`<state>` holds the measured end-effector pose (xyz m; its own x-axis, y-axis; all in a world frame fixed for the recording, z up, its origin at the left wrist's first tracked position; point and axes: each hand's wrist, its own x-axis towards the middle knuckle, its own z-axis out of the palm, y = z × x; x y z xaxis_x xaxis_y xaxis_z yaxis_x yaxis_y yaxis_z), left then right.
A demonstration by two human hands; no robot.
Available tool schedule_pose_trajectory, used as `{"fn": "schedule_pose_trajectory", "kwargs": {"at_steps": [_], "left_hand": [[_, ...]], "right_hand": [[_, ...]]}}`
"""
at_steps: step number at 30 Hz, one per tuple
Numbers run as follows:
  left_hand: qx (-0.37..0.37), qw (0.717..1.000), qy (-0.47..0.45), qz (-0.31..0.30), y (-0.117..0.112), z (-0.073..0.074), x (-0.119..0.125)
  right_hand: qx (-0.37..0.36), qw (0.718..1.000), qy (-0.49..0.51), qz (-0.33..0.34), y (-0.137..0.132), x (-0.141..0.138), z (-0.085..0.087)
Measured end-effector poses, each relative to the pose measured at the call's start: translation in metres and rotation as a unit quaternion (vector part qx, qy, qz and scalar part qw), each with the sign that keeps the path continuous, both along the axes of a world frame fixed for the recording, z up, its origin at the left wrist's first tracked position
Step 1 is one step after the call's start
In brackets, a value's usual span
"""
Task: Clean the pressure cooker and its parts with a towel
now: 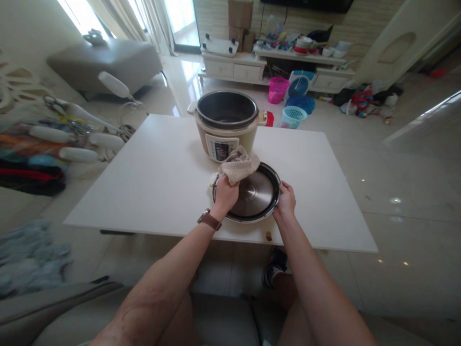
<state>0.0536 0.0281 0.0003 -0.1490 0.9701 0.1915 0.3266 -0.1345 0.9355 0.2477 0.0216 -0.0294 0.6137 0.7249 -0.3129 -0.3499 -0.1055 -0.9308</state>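
Note:
A round pressure cooker lid (pixel 252 198) with a steel inner face and a black seal lies tilted near the front of the white table (pixel 144 178). My right hand (pixel 287 199) grips its right rim, fingers curled around the edge. Closed on a greyish cloth (pixel 237 166), my left hand (pixel 226 194) is over the lid's left part; the cloth rests against the upper left rim. Behind the lid stands the electric pressure cooker (pixel 230 126), uncovered, with its dark inner pot showing and its control panel facing me.
A small brown-and-yellow item (pixel 268 236) lies by the table's front edge. Beyond the table are a pink basket (pixel 278 90), a light blue basket (pixel 294 117) and a cluttered low cabinet (pixel 230 69). At left, a white-armed stand (pixel 86 115) is close to the table.

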Motion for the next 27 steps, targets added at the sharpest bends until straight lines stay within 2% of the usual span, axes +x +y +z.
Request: {"fn": "schedule_pose_trajectory", "kwargs": {"at_steps": [3, 7, 10, 14, 20, 24, 25, 27], "left_hand": [[-0.046, 0.987, 0.110, -0.108, -0.007, -0.006, 0.011], [-0.051, 0.943, 0.251, -0.211, -0.016, -0.016, 0.025], [-0.026, 0.923, 0.287, -0.256, -0.020, -0.016, 0.030], [-0.029, 0.907, 0.293, -0.300, -0.022, -0.008, 0.027], [-0.056, 0.895, 0.266, -0.354, -0.022, 0.003, 0.006], [-0.075, 0.906, 0.137, -0.395, -0.019, 0.006, -0.014], [-0.085, 0.913, 0.089, -0.388, -0.017, 0.006, -0.019], [-0.107, 0.943, -0.017, -0.315, -0.011, 0.005, -0.026]], "right_hand": [[0.002, 1.000, 0.009, -0.005, 0.001, -0.001, -0.002], [0.011, 1.000, 0.016, -0.024, 0.002, -0.003, -0.004], [0.000, 1.000, 0.015, -0.026, 0.001, -0.004, -0.003], [-0.010, 0.999, 0.024, -0.031, 0.001, -0.004, 0.001], [-0.016, 0.999, 0.004, -0.028, 0.003, 0.002, -0.005], [0.000, 1.000, -0.015, -0.026, 0.003, 0.003, -0.008], [0.000, 0.999, -0.020, -0.028, 0.002, 0.003, -0.008], [0.003, 0.999, -0.021, -0.029, 0.002, 0.001, -0.007]]}}
